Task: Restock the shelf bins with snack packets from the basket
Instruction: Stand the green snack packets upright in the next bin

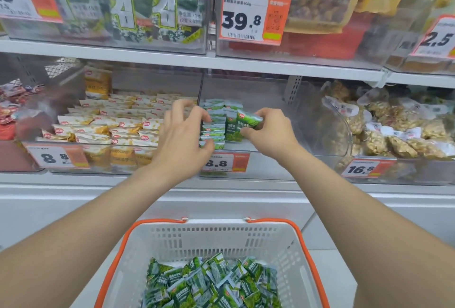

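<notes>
Gleaming green packets [218, 133] in stacks.

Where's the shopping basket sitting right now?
In the head view, the basket sits bottom centre, in front of and below the shelf, with green packets inside.

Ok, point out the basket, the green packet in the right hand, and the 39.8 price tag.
basket [214, 236], head view, white back wall.
green packet [248, 118], head view, its upper face.
39.8 price tag [241, 21], head view, printed digits.
</notes>
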Demonstrator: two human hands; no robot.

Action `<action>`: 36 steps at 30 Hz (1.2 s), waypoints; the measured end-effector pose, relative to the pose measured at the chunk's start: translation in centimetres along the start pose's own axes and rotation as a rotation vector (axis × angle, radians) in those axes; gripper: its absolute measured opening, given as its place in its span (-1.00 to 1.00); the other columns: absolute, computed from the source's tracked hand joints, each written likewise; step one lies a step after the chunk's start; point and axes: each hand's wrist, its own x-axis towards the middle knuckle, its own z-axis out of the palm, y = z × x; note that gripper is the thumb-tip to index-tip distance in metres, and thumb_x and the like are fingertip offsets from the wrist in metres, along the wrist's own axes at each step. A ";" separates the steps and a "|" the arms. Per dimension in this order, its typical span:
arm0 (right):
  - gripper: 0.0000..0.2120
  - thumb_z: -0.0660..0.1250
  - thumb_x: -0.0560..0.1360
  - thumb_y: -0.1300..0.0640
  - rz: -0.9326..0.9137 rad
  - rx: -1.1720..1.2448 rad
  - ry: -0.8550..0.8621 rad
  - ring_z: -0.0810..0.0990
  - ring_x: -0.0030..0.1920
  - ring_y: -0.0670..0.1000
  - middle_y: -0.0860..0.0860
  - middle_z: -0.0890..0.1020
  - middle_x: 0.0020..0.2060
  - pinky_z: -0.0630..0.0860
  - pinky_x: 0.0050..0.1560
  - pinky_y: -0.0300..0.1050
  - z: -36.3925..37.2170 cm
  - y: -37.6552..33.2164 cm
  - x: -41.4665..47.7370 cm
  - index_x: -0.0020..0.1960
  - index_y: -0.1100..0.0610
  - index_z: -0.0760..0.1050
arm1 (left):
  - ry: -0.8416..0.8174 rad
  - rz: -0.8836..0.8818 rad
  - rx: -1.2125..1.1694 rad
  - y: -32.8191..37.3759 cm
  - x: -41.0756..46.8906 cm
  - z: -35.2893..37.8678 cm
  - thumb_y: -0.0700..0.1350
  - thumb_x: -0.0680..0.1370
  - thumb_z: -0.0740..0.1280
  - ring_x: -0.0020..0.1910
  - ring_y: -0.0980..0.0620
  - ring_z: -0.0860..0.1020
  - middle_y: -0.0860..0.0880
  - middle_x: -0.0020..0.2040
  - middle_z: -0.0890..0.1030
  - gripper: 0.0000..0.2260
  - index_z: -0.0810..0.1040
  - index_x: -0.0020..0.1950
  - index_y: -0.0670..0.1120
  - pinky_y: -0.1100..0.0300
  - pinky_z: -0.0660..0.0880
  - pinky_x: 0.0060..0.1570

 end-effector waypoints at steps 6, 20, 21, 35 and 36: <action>-0.44 0.57 0.46 0.11 0.174 -0.199 -0.157 0.58 0.29 0.15 0.16 0.57 0.25 0.56 0.16 -0.01 1.8 -0.9 3.6 0.35 0.27 0.45 | -0.182 -0.001 -0.015 -0.8 1.6 -0.1 0.06 0.47 0.42 0.53 -0.17 0.26 -0.05 0.61 0.14 -0.62 0.45 0.25 0.10 -0.21 0.24 0.44; -0.59 0.55 0.47 -0.05 0.079 -0.406 -0.207 0.62 0.01 0.05 0.06 0.65 -0.02 0.50 -0.19 -0.14 5.0 -1.2 7.2 -0.02 0.18 0.40 | -0.126 0.074 -0.013 -1.8 1.9 1.1 0.06 0.47 0.36 0.31 -0.20 0.39 0.01 0.54 0.12 -0.73 0.45 0.14 0.12 -0.17 0.37 0.29; -0.61 0.53 0.50 -0.01 0.058 -0.429 -0.208 0.56 0.02 0.05 0.06 0.60 0.00 0.49 -0.10 -0.14 4.9 -1.4 7.1 0.04 0.18 0.39 | -0.124 0.073 -0.007 -1.8 1.9 1.2 0.06 0.48 0.36 0.31 -0.20 0.40 0.00 0.54 0.12 -0.74 0.46 0.14 0.11 -0.16 0.37 0.28; -0.76 0.44 0.51 0.14 0.035 -0.266 -0.098 0.63 0.07 0.20 0.20 0.62 0.04 0.61 -0.01 -0.02 1.7 -0.3 3.4 0.11 0.25 0.59 | 0.081 0.206 0.208 -0.2 -0.6 0.8 -0.06 0.55 0.34 0.18 -0.23 0.40 -0.14 0.37 0.34 -0.71 0.45 0.26 -0.03 -0.11 0.41 0.09; -0.77 0.44 0.48 0.18 0.033 -0.247 -0.125 0.68 0.00 0.20 0.22 0.68 -0.07 0.67 -0.02 0.06 1.7 -0.2 3.0 0.07 0.29 0.63 | 0.089 0.219 0.224 0.0 -0.9 0.8 -0.08 0.56 0.34 0.16 -0.22 0.40 -0.15 0.34 0.36 -0.73 0.47 0.25 -0.04 -0.11 0.41 0.07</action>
